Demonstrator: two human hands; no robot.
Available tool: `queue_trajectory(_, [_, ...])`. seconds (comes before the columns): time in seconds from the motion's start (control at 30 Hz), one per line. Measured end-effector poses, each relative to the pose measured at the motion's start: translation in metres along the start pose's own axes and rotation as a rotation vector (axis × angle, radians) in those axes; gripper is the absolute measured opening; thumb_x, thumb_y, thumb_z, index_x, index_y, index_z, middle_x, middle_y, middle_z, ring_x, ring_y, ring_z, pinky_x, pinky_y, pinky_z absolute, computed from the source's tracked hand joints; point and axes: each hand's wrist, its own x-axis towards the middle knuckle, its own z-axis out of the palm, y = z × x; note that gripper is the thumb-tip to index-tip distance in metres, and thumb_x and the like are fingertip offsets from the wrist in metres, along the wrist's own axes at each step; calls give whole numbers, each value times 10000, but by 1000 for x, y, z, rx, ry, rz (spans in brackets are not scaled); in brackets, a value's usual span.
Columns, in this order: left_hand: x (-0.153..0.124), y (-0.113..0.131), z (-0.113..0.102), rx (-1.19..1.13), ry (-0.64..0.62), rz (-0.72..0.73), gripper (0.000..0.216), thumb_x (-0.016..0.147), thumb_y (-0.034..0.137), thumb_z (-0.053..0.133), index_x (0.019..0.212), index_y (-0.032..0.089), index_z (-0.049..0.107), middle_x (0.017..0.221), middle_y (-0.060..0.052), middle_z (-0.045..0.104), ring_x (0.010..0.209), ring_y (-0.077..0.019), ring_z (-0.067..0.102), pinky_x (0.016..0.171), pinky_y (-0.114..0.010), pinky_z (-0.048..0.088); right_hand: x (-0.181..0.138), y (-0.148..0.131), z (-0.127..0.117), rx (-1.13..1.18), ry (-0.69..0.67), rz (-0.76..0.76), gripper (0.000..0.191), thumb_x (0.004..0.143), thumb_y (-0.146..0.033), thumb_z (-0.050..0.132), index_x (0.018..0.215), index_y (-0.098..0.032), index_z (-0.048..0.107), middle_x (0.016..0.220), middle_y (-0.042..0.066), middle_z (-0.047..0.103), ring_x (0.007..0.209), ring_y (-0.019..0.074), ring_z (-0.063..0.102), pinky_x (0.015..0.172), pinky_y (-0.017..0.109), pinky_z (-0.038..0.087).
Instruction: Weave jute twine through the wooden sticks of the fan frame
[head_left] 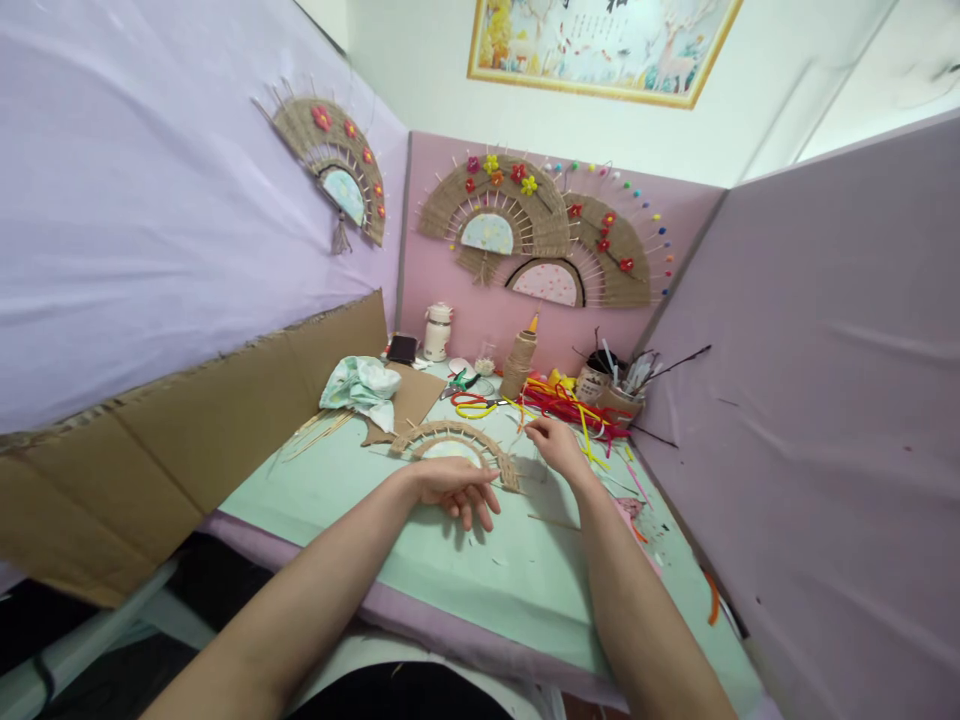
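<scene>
A half-woven twine fan (450,437) with stick ribs lies flat on the pale green table (352,490). My left hand (457,487) rests on the fan's near edge, fingers spread and flat. My right hand (551,440) hovers just right of the fan, its fingers pinched together on something thin that I cannot make out, possibly a strand of twine. A spool of twine (519,364) stands behind the fan.
Coloured pipe cleaners (570,405) and scissors (466,384) lie at the back. Cups of tools (611,385), a white jar (437,331), a crumpled cloth (361,387), loose sticks (319,430) and cardboard (187,420) surround the work spot. Finished fans (495,215) hang on the partition walls.
</scene>
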Motion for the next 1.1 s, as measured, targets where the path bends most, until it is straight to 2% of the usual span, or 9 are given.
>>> queue_trajectory(0.2, [-4,1,5,44,103,142,506,719,592,569,956,153,654,767,-87,699,463,-98,576,405,-183,344,19,-28,-26,30,221,-25,233,784,-313,489,802,-175,676,803,61,693,731,182,608,709,282,434])
queue_trajectory(0.3, [-4,2,5,25,131,179,515,694,576,607,997,161,637,740,-77,690,445,-91,556,406,-184,343,56,-34,-43,-6,241,-72,231,792,-303,483,839,-173,667,823,64,677,761,183,604,743,296,441])
queue_trajectory(0.4, [-4,2,6,12,141,181,539,673,576,629,1022,165,624,727,-70,684,436,-90,546,399,-184,336,108,-34,-53,-90,278,-61,302,766,-281,525,1024,-153,618,960,105,626,881,215,586,817,339,435])
queue_trajectory(0.5, [-4,3,6,4,144,182,555,659,580,639,1034,172,614,723,-60,682,437,-88,544,405,-186,338,153,-29,-49,-152,279,51,474,750,-257,555,1202,-126,505,1138,166,514,992,253,555,890,381,407])
queue_trajectory(0.63, [-3,2,5,-8,157,188,564,638,574,659,1030,172,610,720,-56,681,436,-88,543,406,-186,338,185,-20,-26,-136,207,52,636,679,-204,613,1282,-172,410,1312,165,355,1141,287,465,960,405,354])
queue_trajectory(0.7, [-2,1,4,-16,160,187,546,644,563,661,1021,172,608,724,-56,682,438,-87,544,406,-184,340,192,-14,-14,-105,206,77,681,637,-191,643,1274,-181,403,1360,169,291,1198,313,402,984,444,318])
queue_trajectory(0.8, [-1,1,2,-35,141,186,518,661,549,656,1019,177,604,735,-54,682,442,-85,549,408,-181,346,193,-7,-1,-65,220,140,629,609,-214,665,1200,-196,449,1334,175,306,1174,333,409,956,501,320])
queue_trajectory(0.9, [-1,1,2,-59,140,195,514,670,544,653,1027,179,604,745,-57,682,453,-85,560,416,-181,356,184,-1,11,-20,258,164,512,644,-256,628,1126,-198,468,1246,159,381,1062,280,487,900,449,376])
queue_trajectory(1.1, [-2,3,5,-111,200,234,490,662,513,675,1003,168,602,785,-67,677,509,-101,593,459,-189,408,134,-5,24,91,530,-66,230,710,-236,509,928,-182,460,1021,101,527,954,222,505,852,375,398])
